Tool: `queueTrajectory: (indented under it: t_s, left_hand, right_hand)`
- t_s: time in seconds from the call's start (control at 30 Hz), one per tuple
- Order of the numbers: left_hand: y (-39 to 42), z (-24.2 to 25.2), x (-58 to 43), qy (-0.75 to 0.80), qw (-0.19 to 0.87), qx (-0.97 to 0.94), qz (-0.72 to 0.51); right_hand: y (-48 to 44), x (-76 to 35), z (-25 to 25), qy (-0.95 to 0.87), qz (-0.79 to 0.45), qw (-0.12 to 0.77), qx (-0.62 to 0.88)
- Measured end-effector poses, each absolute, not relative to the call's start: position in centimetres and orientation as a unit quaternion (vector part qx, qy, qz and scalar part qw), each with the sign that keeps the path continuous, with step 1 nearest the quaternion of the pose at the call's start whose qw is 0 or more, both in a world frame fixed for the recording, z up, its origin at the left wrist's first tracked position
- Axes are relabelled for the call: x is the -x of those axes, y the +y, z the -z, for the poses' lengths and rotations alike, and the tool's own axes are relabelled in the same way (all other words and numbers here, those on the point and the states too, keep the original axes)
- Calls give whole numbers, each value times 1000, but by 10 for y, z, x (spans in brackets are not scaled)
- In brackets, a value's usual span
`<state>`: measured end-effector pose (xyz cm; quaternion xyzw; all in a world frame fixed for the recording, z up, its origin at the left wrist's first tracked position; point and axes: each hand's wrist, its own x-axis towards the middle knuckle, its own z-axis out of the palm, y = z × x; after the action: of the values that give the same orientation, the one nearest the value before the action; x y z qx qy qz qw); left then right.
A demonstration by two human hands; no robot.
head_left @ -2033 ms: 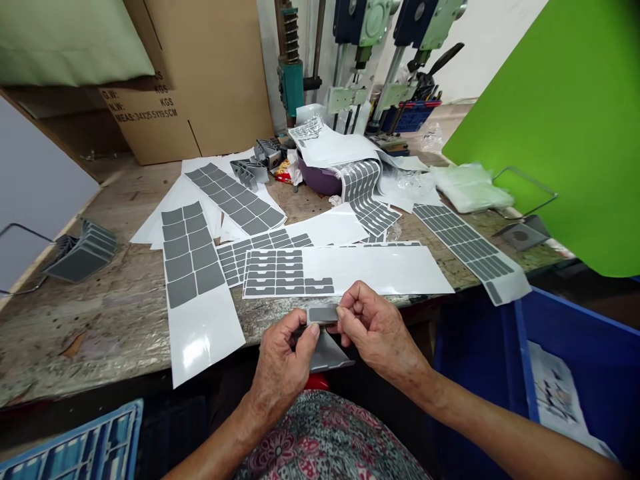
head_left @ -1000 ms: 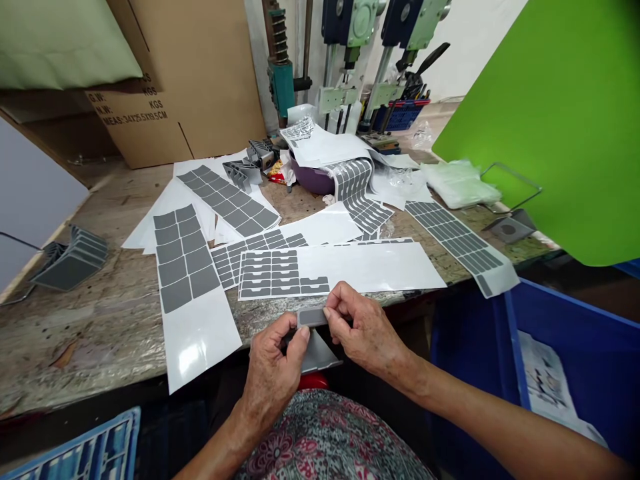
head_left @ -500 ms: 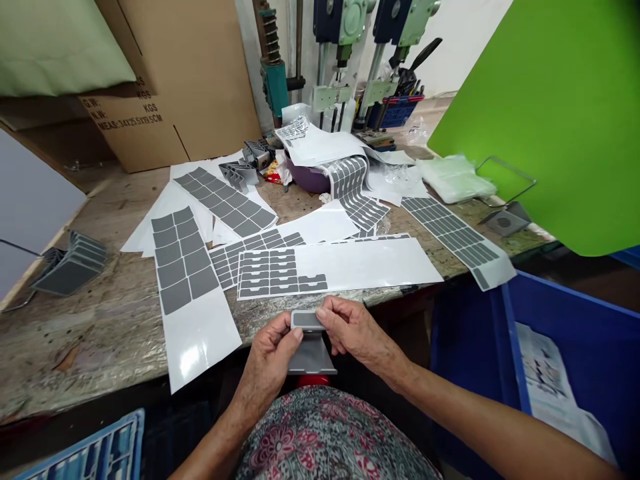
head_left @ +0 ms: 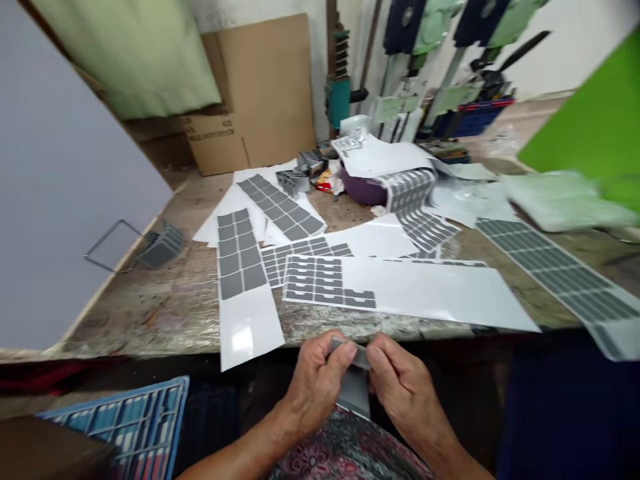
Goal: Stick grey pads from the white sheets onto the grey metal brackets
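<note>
The left hand (head_left: 316,385) and right hand (head_left: 405,383) curl their fingers (head_left: 344,355) nearly shut, pinching a small grey strip (head_left: 350,351) atop a grey angled piece (head_left: 354,393) just below the counter (head_left: 165,313)

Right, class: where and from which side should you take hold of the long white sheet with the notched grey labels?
Grip the long white sheet at its bare right end, coming from the near side: the grey labels crowd its left end, and it lies flat with its near edge close to the bench front, so that end likely lifts cleanly.

A scarred workbench (head_left: 150,320) holds white backing sheets (head_left: 425,290) of grey stickers (head_left: 320,283).
</note>
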<state>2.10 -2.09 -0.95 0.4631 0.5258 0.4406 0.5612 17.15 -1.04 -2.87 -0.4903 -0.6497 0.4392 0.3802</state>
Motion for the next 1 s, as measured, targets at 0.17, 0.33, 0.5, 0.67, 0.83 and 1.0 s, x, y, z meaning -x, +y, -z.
queueTrajectory:
  t_s: [0.17,0.33,0.5,0.67,0.83,1.0]
  left_hand:
    - [-21,14,-10,519,621,-374,-452]
    - [-8,12,14,429,702,-108,-558]
    - [2,2,25,363,756,39,-543]
    - [1,6,13,352,754,47,-553]
    - [-9,14,12,442,673,-76,-588]
    - [-27,-5,45,579,452,-373,-566]
  right_hand:
    - [-13,-169,47,-606,-507,409,457]
    - [-9,-155,44,-535,-526,478,456]
    - [-5,-140,33,-621,-503,426,425]
    - [10,-127,19,-676,-427,444,404]
    - [20,-133,5,-698,-478,384,371]
    - [25,-144,3,-733,-459,330,379]
